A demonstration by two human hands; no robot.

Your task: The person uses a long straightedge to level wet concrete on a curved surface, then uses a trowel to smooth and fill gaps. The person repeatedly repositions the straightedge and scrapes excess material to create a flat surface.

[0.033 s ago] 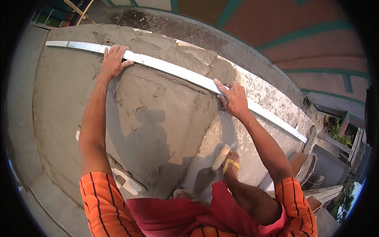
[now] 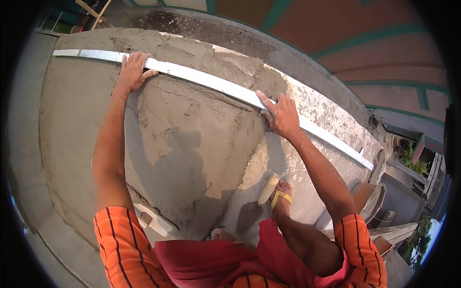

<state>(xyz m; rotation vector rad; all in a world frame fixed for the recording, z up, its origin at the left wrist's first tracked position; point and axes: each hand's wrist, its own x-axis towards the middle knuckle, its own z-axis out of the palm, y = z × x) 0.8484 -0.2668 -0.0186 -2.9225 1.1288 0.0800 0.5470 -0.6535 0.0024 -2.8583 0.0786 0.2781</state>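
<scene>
A long, pale metal straightedge (image 2: 206, 81) lies across wet grey mortar (image 2: 192, 110) and, to the right, over a rough whitish surface (image 2: 331, 114). Towards its left part, my left hand (image 2: 133, 73) grips it with fingers over the far edge and thumb along the near side. Right of its middle, my right hand (image 2: 282, 115) is closed round the bar the same way. Some mortar is heaped along the bar's far side. By my yellow-strapped sandal (image 2: 282, 196) rests a trowel with a light cylindrical handle (image 2: 268, 188) and a grey blade (image 2: 248, 215).
A wall in brown and green (image 2: 379, 57) rises at the far right. Wooden boards (image 2: 394, 234) and a broken curved piece (image 2: 373, 204) lie at the lower right. Smooth grey mortar stretches along the left. Wooden sticks (image 2: 98, 17) stand at the far left.
The straightedge has shifted slightly to the left, and both hands have moved with it, still gripping. The trowel has stayed in place.
</scene>
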